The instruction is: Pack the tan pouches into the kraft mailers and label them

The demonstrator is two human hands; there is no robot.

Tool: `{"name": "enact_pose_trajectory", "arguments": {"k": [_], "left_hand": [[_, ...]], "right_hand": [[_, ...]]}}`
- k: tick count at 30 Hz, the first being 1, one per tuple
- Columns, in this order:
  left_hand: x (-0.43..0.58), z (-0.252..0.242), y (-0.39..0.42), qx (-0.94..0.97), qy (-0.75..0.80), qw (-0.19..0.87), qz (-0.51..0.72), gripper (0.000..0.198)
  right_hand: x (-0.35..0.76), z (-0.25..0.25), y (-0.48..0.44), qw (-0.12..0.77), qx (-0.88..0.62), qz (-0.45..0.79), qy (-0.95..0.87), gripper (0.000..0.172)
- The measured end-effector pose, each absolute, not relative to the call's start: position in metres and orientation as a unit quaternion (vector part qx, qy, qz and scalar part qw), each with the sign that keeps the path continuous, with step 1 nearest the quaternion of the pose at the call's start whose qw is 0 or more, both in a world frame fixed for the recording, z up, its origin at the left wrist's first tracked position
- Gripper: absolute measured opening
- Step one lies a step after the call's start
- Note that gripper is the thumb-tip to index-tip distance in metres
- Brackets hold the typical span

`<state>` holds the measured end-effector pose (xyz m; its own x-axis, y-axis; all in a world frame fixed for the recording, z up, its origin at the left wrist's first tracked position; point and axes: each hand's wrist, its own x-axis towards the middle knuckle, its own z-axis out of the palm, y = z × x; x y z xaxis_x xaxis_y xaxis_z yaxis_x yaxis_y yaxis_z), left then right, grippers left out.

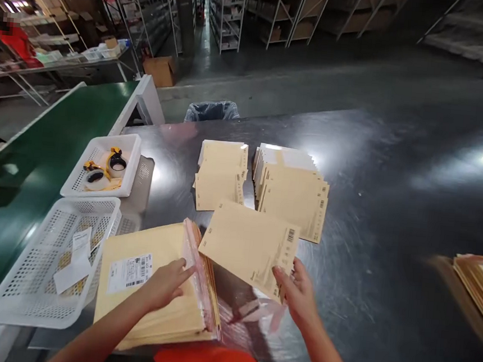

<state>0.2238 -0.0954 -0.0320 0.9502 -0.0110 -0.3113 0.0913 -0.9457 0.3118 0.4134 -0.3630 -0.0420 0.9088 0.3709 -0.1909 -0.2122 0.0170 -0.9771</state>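
My right hand [299,296] grips a flat tan cardboard-like packet [248,243] by its lower right corner, thumb on top. The packet is printed with a barcode and small symbols, and tilts above the table. My left hand [169,282] rests on a stack of yellow padded envelopes [141,307], fingers apart, index finger at the pink-lined mouth of the top one. A white shipping label [130,272] lies on that envelope. Beyond the held packet stand two overlapping rows of similar packets, a left row [219,190] and a longer right row [292,205].
Left of the envelopes sit a white basket [109,214] with paper slips and another basket [135,143] with tape dispensers. A green conveyor [99,106] runs beside the metal table [374,215]. More envelopes [481,286] lie far right. Behind the table stands a lined bin [211,111].
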Motion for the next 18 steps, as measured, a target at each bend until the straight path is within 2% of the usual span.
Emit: {"name": "enact_pose_trajectory", "arguments": {"k": [2,4,6,9,14,18], "left_hand": [[0.224,-0.034,-0.094,0.975,0.01,0.165,-0.148,0.063],[0.223,-0.037,-0.093,0.977,0.001,0.169,-0.129,0.045],[0.219,-0.039,-0.094,0.979,-0.004,0.171,-0.11,0.028],[0.214,-0.042,-0.1,0.981,-0.004,0.174,-0.089,0.014],[0.213,-0.046,-0.116,0.977,-0.001,0.201,-0.075,0.01],[0.214,-0.042,-0.114,0.975,-0.006,0.211,-0.074,0.01]], "right_hand": [[0.41,-0.036,-0.367,0.713,-0.678,0.166,-0.063,0.05],[0.409,-0.031,-0.366,0.705,-0.682,0.174,-0.092,0.051],[0.409,-0.031,-0.364,0.686,-0.679,0.226,-0.132,0.054],[0.409,-0.039,-0.363,0.656,-0.67,0.308,-0.16,0.057],[0.403,-0.053,-0.361,0.634,-0.609,0.445,-0.173,0.064],[0.413,-0.057,-0.361,0.609,-0.583,0.507,-0.181,0.069]]}}
